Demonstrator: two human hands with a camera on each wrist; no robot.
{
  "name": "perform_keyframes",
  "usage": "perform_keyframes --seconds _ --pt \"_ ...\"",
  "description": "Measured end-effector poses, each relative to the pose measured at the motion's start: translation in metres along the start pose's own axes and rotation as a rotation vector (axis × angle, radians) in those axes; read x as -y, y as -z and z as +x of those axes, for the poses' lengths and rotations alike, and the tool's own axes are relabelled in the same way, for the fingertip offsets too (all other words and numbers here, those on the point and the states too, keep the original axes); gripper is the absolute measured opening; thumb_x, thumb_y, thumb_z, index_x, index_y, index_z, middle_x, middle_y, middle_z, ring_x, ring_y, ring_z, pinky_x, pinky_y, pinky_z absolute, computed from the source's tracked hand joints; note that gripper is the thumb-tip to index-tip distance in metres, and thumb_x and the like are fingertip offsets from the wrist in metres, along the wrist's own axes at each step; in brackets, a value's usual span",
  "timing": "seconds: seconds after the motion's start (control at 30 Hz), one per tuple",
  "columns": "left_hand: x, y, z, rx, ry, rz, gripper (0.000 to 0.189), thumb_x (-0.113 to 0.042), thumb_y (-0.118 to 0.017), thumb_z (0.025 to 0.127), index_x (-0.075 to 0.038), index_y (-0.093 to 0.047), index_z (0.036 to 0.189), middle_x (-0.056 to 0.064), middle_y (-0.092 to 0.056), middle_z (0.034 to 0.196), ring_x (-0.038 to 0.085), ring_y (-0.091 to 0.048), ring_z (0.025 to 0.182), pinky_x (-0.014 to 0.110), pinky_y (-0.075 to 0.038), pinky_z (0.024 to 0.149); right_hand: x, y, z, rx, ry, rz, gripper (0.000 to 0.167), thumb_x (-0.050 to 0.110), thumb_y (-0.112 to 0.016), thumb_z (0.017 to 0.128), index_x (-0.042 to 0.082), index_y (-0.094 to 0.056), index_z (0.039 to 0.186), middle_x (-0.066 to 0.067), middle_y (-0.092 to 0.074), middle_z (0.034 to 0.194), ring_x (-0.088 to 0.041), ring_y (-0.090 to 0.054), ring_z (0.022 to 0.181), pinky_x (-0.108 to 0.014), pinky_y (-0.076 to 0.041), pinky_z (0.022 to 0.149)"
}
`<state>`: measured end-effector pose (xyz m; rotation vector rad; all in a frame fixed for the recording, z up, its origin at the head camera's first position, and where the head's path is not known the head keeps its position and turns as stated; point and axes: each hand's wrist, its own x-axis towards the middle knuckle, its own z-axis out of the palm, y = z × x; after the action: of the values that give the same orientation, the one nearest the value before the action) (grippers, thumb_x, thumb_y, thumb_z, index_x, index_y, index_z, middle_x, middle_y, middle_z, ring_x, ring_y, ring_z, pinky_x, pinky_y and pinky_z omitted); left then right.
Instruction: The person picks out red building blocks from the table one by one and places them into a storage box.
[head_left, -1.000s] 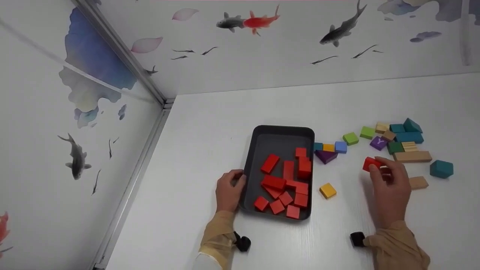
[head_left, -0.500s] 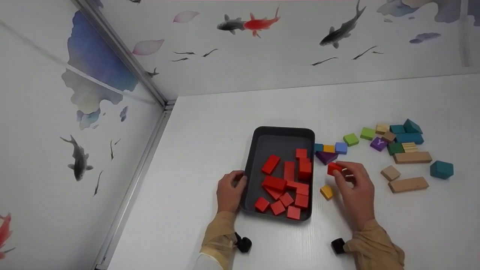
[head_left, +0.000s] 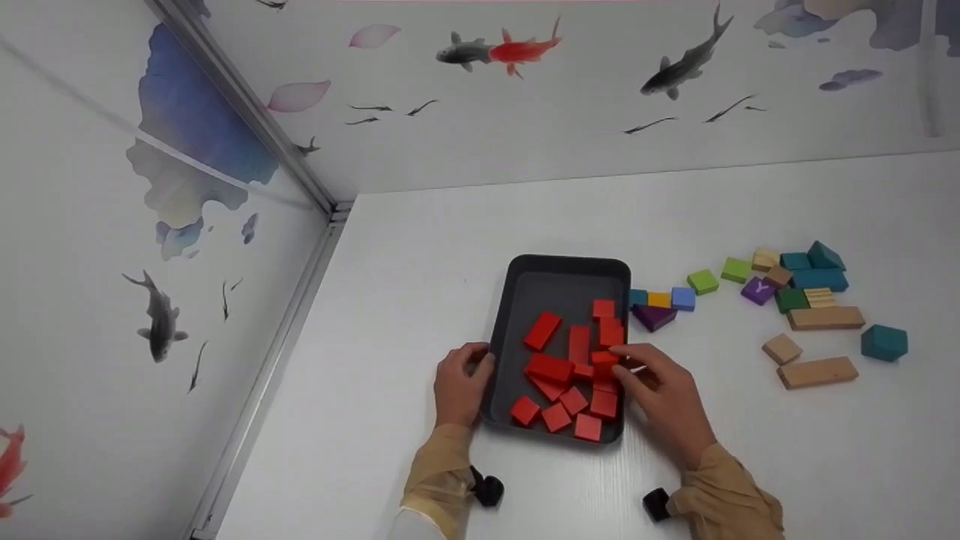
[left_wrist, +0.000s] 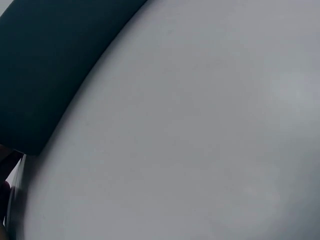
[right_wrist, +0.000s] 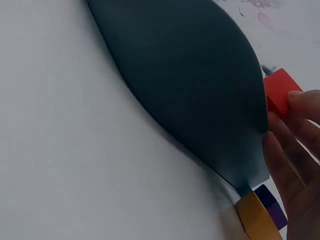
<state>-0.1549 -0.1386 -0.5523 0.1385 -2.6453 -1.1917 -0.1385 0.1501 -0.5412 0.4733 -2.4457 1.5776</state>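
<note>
My right hand [head_left: 667,401] pinches a red block [head_left: 602,366] between thumb and fingertips, over the right wall of the dark grey tray [head_left: 536,285]. In the right wrist view, that red block [right_wrist: 281,92] shows at the tray's rim, above the dark outer wall [right_wrist: 190,65]. Several red blocks [head_left: 550,367] lie in the tray, mostly in its lower and right parts. At the tray's left side, my left hand [head_left: 456,386] holds the rim with curled fingers. The left wrist view has only the tray wall [left_wrist: 55,65] and tabletop; the hand's grip is hidden there.
A purple triangular block [head_left: 654,316] and a blue block [head_left: 682,298] sit by the tray's right wall. A yellow block [right_wrist: 257,217] lies near my right hand. Farther right are green blocks [head_left: 703,281], wooden blocks [head_left: 817,372] and a teal block [head_left: 885,343].
My right hand has carried the red block leftward from beside the wooden blocks to over the tray, and now covers the yellow block in the head view. My left hand stays on the tray.
</note>
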Motion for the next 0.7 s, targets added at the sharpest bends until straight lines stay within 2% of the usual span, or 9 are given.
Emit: perform_keyframes --seconds 0.1,0.23,0.43,0.7 --pt "0.0005 -0.0003 -0.0004 -0.007 -0.005 0.002 0.021 -0.034 -0.058 0.084 -0.023 -0.065 0.099 -0.007 -0.061 0.091 0.011 -0.054 0.088 0.033 -0.042 0.082 0.0024 -0.0033 0.0008 0.047 0.021 -0.026 0.030 0.027 -0.058 0.086 0.025 -0.058 0.116 0.014 -0.056 0.105 -0.005 -0.052 0.087 -0.018 -0.047 0.069" --pt "0.0006 -0.0011 0.0003 -0.013 -0.015 0.001 0.021 -0.036 -0.057 0.084 -0.024 -0.065 0.099 -0.008 -0.061 0.091 0.011 -0.054 0.088 0.033 -0.042 0.082 0.0047 -0.0032 0.0018 0.070 0.035 -0.052 0.027 0.025 -0.058 0.086 0.024 -0.061 0.113 0.015 -0.054 0.105 -0.005 -0.051 0.089 -0.017 -0.046 0.069" --pt "0.0024 -0.0019 -0.0004 0.002 0.008 -0.013 0.021 -0.036 -0.058 0.083 -0.024 -0.065 0.099 -0.009 -0.060 0.091 0.009 -0.054 0.088 0.032 -0.042 0.082 0.0062 -0.0027 -0.0011 0.105 0.056 -0.055 0.024 0.023 -0.059 0.085 0.025 -0.064 0.109 0.013 -0.051 0.106 -0.007 -0.048 0.089 -0.017 -0.044 0.067" --pt "0.0011 0.0003 -0.0003 0.001 0.003 -0.008 0.021 -0.036 -0.057 0.084 -0.024 -0.065 0.099 -0.009 -0.060 0.091 0.010 -0.054 0.089 0.032 -0.041 0.083 0.0077 -0.0051 -0.0001 0.151 0.094 -0.085 0.025 0.015 -0.061 0.084 0.030 -0.065 0.104 0.012 -0.049 0.107 -0.007 -0.043 0.100 -0.014 -0.041 0.082"
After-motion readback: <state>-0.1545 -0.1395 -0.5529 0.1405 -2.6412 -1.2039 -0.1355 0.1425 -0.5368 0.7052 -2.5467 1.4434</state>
